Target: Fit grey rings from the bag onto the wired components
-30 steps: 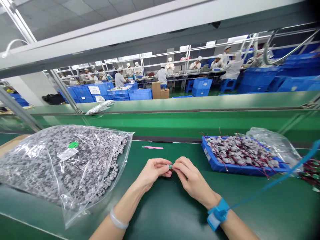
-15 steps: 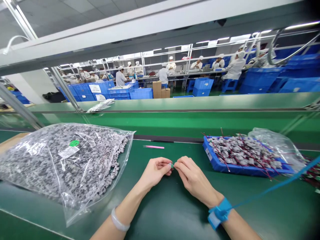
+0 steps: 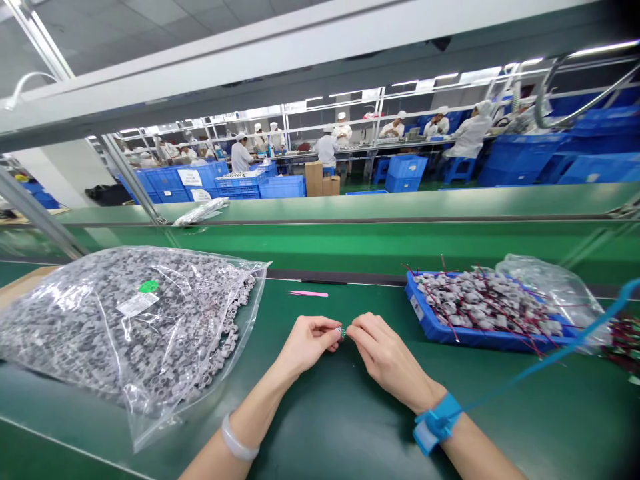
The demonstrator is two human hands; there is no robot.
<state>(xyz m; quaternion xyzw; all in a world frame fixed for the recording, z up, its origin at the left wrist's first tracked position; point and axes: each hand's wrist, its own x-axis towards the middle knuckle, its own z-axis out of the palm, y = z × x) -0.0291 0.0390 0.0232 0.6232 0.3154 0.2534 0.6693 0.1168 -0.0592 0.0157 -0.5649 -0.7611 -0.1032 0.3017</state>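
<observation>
My left hand [image 3: 310, 345] and my right hand [image 3: 385, 353] meet above the green bench mat, their fingertips pinching a tiny green circuit part [image 3: 341, 332]. Most of the part is hidden by my fingers. To my left lies a large clear zip bag [image 3: 125, 327] full of small grey pieces. To my right, a blue tray [image 3: 420, 313] holds grey pieces with thin red wires. Pink tweezers [image 3: 307, 293] lie on the mat beyond my hands. A blue wrist strap [image 3: 435, 423] with a cord circles my right wrist.
A crumpled clear bag [image 3: 555, 287] lies behind the tray, and a heap of wired parts [image 3: 623, 343] sits at the right edge. A raised green shelf [image 3: 380, 203] runs behind the mat. Beyond it, co-workers in white sit at benches among blue crates.
My hands stay together on the green part with only slight shifts. The whole view has tilted a little as my head moved.
</observation>
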